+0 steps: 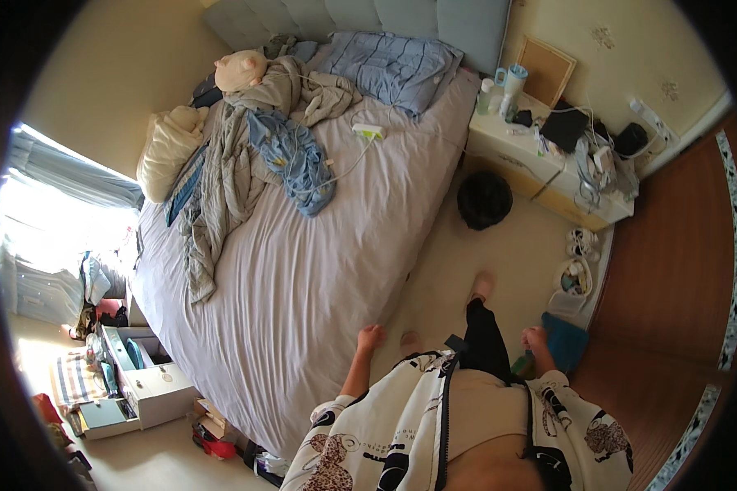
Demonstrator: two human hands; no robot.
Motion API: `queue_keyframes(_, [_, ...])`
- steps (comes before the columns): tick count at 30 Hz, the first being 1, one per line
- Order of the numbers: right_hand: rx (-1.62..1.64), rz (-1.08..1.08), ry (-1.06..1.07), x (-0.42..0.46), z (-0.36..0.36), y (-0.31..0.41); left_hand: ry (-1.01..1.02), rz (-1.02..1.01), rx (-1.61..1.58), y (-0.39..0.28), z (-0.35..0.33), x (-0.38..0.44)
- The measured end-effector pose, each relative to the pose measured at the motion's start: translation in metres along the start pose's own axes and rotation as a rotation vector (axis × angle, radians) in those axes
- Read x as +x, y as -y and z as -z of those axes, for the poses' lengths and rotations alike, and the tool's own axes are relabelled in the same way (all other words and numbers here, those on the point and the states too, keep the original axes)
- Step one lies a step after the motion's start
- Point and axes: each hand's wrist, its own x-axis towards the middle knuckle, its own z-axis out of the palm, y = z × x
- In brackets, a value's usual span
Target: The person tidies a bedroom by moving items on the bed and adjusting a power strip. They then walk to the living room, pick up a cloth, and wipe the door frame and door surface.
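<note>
My left hand (371, 337) hangs beside the near right edge of the bed, its fingers curled; no object shows in it. On the other side of my body, my right hand (534, 338) is also loosely curled, near a blue item (566, 341) on the floor, and whether it holds anything is hidden. The bed has a pale, wrinkled sheet (319, 264). A grey quilt (236, 166), a crumpled blue cloth (298, 161), a white-and-green power strip (368, 131) with a cord, a blue pillow (390, 67) and a plush toy (240, 70) lie on it.
A black waste bin (484, 199) stands between the bed and a cluttered white cabinet (516, 146). Shoes (582, 242) and a filled basket (573, 276) line the wall near a brown wardrobe (657, 245). Open drawers (164, 393) jut out past the bed's left side.
</note>
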Motion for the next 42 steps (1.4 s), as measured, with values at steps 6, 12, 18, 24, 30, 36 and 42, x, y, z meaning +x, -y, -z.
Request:
queue_keyframes(6, [-0.145,0.216,0.052,0.067,0.014,0.194,0.181,0.183,-0.366,0.033,-0.041,0.033])
queue_keyframes(12, [-0.245,0.367,0.063,0.132,0.021,0.376,-0.008,0.124,-0.101,-0.055,-0.157,-0.003])
queue_keyframes(18, [-0.175,0.520,0.124,0.198,-0.027,0.529,-0.072,0.106,-0.125,-0.127,-0.199,0.011])
queue_keyframes(24, [-0.368,0.686,0.063,0.232,-0.087,0.668,-0.088,0.191,-0.153,-0.171,-0.199,0.097])
queue_keyframes(30, [-0.553,0.797,0.047,0.292,-0.145,0.774,-0.108,0.029,-0.160,-0.260,-0.228,0.180])
queue_keyframes(36, [-0.841,0.884,0.069,0.384,-0.209,0.841,-0.421,-0.417,0.738,-0.345,-0.283,0.235])
queue_keyframes(42, [-1.036,0.827,0.062,0.495,-0.296,0.867,-0.727,-0.389,0.903,-0.422,-0.342,0.253])
